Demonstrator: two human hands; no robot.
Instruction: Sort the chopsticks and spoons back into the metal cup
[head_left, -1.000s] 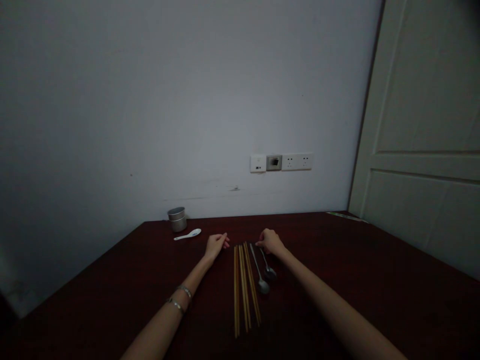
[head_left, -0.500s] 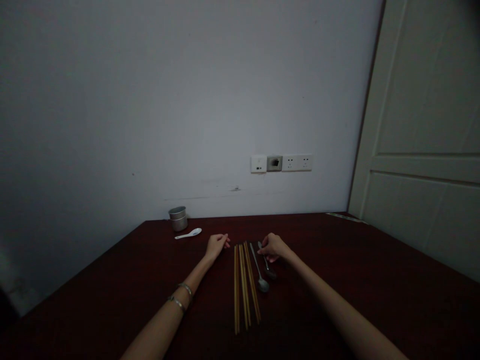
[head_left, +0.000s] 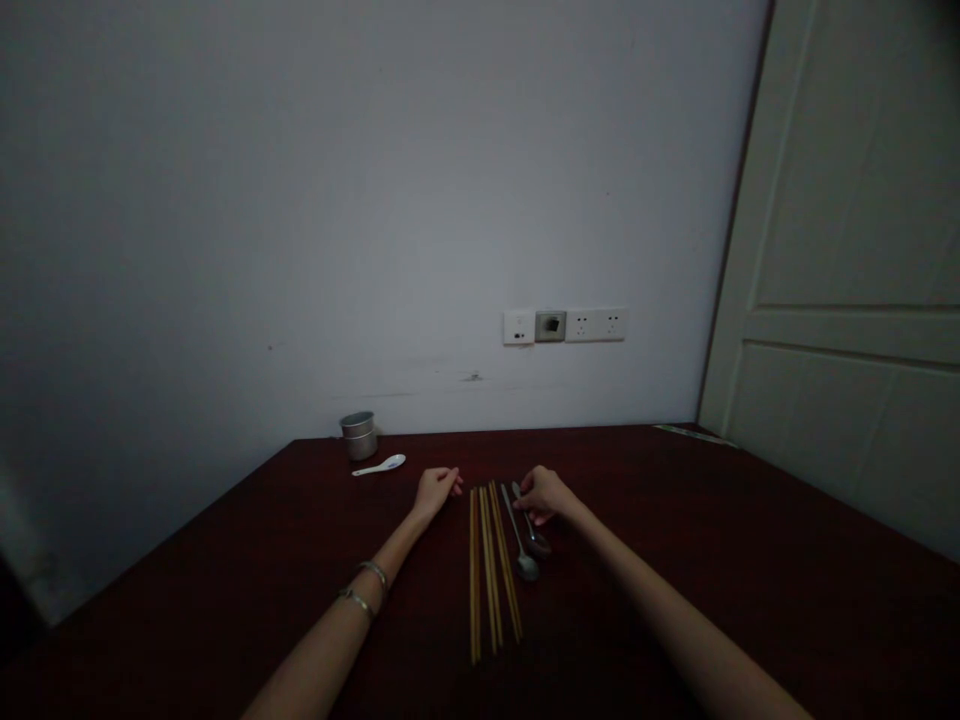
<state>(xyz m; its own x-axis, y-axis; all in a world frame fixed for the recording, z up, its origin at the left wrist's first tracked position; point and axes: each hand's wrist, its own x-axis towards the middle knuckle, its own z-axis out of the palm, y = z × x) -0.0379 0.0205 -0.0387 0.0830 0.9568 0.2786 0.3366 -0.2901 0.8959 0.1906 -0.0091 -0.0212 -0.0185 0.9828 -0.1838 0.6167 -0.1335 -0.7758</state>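
My right hand point(head_left: 546, 493) pinches the handle of the right metal spoon point(head_left: 538, 545); it lies beside the left metal spoon point(head_left: 527, 568) and right of the chopsticks point(head_left: 490, 570), all lengthwise on the worktop point(head_left: 225, 560). The white spoon point(head_left: 391, 462) lies apart, far left, near the metal cup point(head_left: 361, 440). My left hand point(head_left: 435, 490) is loosely curled; I can't tell whether its grip is closed. Fingers hide part of the pinched handle, dimness blurs the bowls, and the cup's inside is unclear.

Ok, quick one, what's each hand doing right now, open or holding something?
Left hand: loosely closed, nothing visible in it.
Right hand: closed on the handle of the rightmost metal spoon.
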